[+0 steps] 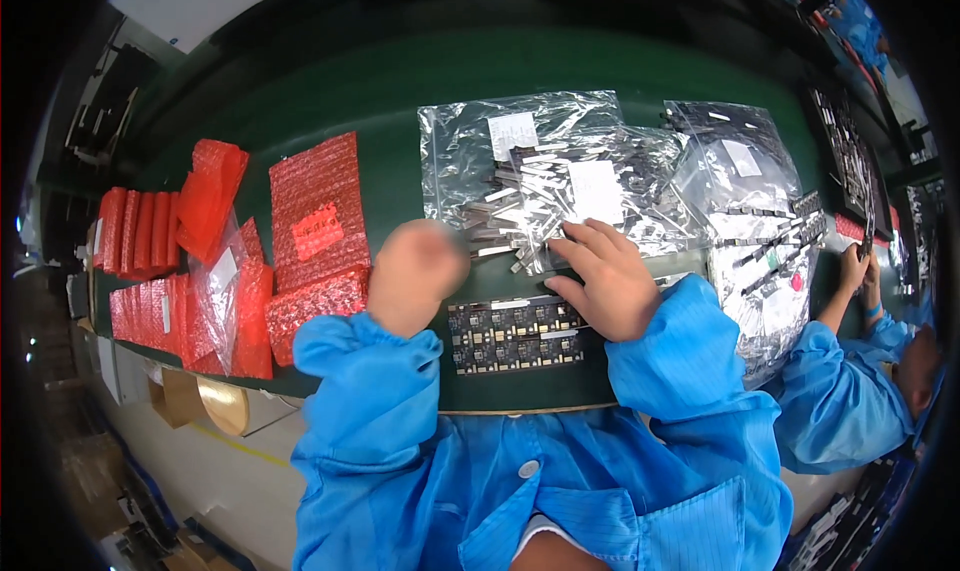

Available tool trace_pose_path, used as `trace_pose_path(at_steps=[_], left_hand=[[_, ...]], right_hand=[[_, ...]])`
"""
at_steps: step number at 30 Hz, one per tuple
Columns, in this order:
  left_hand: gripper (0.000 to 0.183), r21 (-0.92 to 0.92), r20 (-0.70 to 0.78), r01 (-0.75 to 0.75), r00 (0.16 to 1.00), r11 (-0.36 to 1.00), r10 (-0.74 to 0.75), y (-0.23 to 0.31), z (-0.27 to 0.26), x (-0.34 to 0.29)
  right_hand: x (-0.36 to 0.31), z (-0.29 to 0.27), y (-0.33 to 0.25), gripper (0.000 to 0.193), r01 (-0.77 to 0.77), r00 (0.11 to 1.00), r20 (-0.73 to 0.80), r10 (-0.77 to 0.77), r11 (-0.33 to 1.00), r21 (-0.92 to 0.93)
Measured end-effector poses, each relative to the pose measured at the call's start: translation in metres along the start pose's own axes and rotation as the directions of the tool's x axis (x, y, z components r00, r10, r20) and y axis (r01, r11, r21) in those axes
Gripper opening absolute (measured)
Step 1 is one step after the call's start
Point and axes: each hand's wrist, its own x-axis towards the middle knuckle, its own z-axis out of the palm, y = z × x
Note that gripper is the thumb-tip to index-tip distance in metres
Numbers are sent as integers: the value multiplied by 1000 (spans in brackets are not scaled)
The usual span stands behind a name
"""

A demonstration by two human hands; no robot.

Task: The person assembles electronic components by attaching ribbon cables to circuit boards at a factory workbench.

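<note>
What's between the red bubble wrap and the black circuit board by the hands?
The left hand and its blue sleeve, as the head view shows.

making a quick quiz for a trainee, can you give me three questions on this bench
1. Which of the person's hands is nearer the red bubble wrap?
2. True or false: the circuit boards lie nearer the person's body than the clear bags in the middle.
3. What colour are the person's sleeves? a) red b) blue c) white

Key: 1. the left hand; 2. true; 3. b
</note>
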Motion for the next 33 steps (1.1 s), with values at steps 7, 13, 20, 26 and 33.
trace_pose_path(at_steps=[7,13,20,26,33], left_hand=[[19,24,31,-224,974,974,224,44,-9,-35],[22,13,36,-282,959,959,281,50,-29,-56],[26,-170,33,-569,813,805,582,74,-57,-100],[27,-19,194,-645,747,764,636,53,-35,-95],[20,353,115,-642,752,681,649,-2,-26,-93]], right_hand=[[-3,8,6,41,-46,999,-22,45,999,-23],[-4,14,14,43,18,1000,25,-16,996,-90],[-1,-22,7,38,73,983,-180,-43,983,168],[32,-70,-92,34,440,898,-183,-400,822,361],[19,-33,-82,14,137,962,173,-213,920,368]])
